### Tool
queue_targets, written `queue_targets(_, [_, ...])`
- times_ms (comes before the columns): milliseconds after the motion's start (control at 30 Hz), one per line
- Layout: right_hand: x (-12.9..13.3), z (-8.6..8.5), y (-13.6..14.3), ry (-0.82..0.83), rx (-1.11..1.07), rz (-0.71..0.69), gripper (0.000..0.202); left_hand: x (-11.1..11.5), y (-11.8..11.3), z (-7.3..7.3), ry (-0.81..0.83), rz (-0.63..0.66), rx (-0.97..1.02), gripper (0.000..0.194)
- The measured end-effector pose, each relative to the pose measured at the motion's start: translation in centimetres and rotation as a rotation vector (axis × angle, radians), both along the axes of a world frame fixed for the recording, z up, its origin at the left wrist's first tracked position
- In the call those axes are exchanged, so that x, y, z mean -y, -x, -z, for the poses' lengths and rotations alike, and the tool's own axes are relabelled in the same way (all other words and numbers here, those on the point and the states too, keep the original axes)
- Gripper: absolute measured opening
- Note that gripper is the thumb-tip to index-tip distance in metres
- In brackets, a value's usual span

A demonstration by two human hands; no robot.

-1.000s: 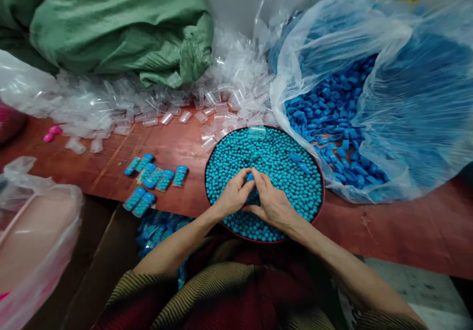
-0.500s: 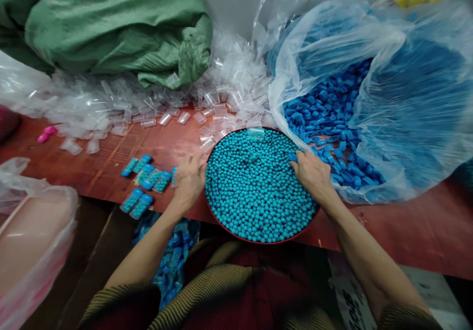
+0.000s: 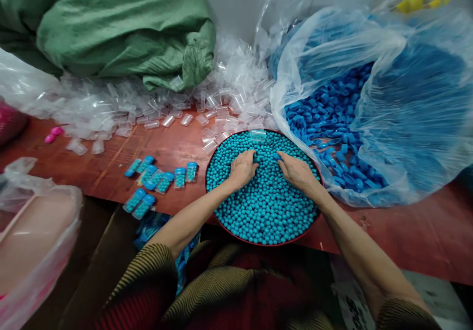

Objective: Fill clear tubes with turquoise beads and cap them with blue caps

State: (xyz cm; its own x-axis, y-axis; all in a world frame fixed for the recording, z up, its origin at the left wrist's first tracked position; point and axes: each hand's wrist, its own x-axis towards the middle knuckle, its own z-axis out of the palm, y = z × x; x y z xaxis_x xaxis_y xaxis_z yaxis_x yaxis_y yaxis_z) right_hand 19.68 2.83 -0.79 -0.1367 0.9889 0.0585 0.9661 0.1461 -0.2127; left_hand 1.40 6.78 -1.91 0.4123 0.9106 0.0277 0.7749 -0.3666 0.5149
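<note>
A round red-rimmed tray (image 3: 247, 242) full of small turquoise beads (image 3: 264, 212) sits at the table's front edge. Over the beads, my left hand (image 3: 243, 168) is curved, thumb and fingers apart, with nothing visible in it. My right hand (image 3: 297, 171) pinches a blue cap (image 3: 277, 156) above the tray's right half. Just beyond my fingers, a clear plastic container (image 3: 257, 135) lies on the beads at the far rim. Left of the tray, a blue-capped container (image 3: 191, 171) filled with beads stands beside a similar one (image 3: 180, 177).
Several more filled containers (image 3: 148, 177) lie farther left. Loose clear containers (image 3: 99, 106) are heaped along the back, partly under a green sack (image 3: 125, 29). On the right, a translucent bag (image 3: 417, 108) spills blue caps (image 3: 330, 108). A plastic-lined pink bin (image 3: 33, 236) stands lower left.
My left hand has moved right, from beside the filled containers to above the beads. My right hand has shifted slightly inward with the blue cap.
</note>
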Motion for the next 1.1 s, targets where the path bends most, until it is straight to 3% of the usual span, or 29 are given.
queue_targets(133, [-0.5,0.1,0.8,0.054,-0.169,-0.056,0.033,-0.2,-0.4,0.1,0.03,-0.02,0.066,0.021])
queue_targets(300, [-0.7,-1.0,0.7,-0.089,-0.428,0.021,0.031,-0.4,0.4,-0.6,0.144,0.113,0.174,0.022])
queue_targets(400, [-0.7,-1.5,1.3,0.005,-0.554,0.033,0.035,-0.5,0.6,-0.7,0.207,0.128,0.26,0.022])
queue_targets(600, [0.4,-0.7,2.4,-0.018,-0.295,-0.082,0.036,-0.2,1.0,0.0,0.287,0.167,0.469,0.019])
queue_targets(867, [1.4,-0.6,1.2,0.095,-0.157,-0.176,0.036,0.4,1.9,-0.4,0.362,0.168,0.5,0.014])
queue_targets(967, [1.7,-0.7,0.6,0.102,-0.26,-0.196,0.03,0.4,2.2,-0.5,0.421,0.122,0.547,0.012])
queue_targets(1100, [1.8,-1.0,1.7,-0.002,-0.545,-0.073,0.029,0.5,1.9,-0.5,0.523,0.089,0.64,0.009])
